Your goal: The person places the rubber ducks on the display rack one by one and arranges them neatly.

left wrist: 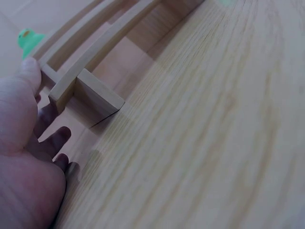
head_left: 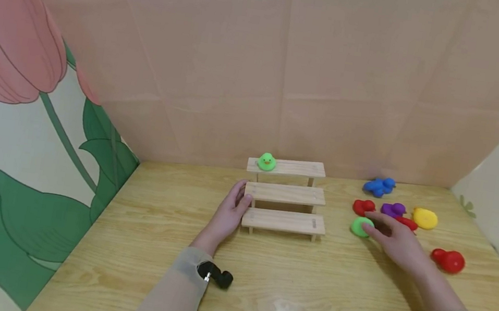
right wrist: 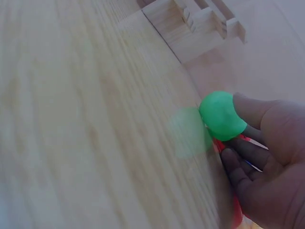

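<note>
A three-step wooden stand (head_left: 286, 194) stands on the table, a green toy duck (head_left: 266, 162) sitting at the left of its top step. My left hand (head_left: 229, 211) holds the stand's left side, thumb at the end of the middle step and fingers round behind. With thumb and fingers, my right hand (head_left: 401, 244) pinches a second green toy duck (right wrist: 221, 116), seen as a smooth round shape low over the table. Just beyond that hand lie a small red duck (head_left: 363, 207), a purple duck (head_left: 394, 209) and another red toy (head_left: 406, 223), partly covered by the fingers.
A blue toy (head_left: 379, 187) lies at the back right, near the paper-covered back wall (head_left: 223, 68). A yellow toy (head_left: 424, 218) is right of the purple duck. Beside my right forearm lies a larger red duck (head_left: 449, 260). A flower-printed panel (head_left: 38, 175) borders the left.
</note>
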`<state>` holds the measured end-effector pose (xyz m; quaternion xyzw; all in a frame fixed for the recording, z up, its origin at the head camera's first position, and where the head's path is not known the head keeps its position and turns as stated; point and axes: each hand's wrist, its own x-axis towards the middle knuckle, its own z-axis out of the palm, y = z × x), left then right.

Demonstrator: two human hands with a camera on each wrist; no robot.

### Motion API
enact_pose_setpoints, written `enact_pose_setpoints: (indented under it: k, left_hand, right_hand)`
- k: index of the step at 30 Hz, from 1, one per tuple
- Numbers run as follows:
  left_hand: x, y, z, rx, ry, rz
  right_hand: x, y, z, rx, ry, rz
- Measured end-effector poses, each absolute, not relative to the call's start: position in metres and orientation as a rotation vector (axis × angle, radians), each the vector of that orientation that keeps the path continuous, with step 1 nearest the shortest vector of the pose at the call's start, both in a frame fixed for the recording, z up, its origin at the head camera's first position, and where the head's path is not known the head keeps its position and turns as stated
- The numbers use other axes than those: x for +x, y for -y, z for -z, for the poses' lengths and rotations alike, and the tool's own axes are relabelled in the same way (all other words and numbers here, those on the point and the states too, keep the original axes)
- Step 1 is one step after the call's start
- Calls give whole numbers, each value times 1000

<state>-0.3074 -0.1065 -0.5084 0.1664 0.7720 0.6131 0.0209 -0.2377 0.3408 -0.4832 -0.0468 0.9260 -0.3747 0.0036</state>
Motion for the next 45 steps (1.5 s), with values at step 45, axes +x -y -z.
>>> enact_pose_setpoints:
  k: [45]
  left_hand:
    - [-307, 105, 507, 504, -2373, -1939]
  right_hand:
    - [-237, -340, 484, -84, -2876, 1336]
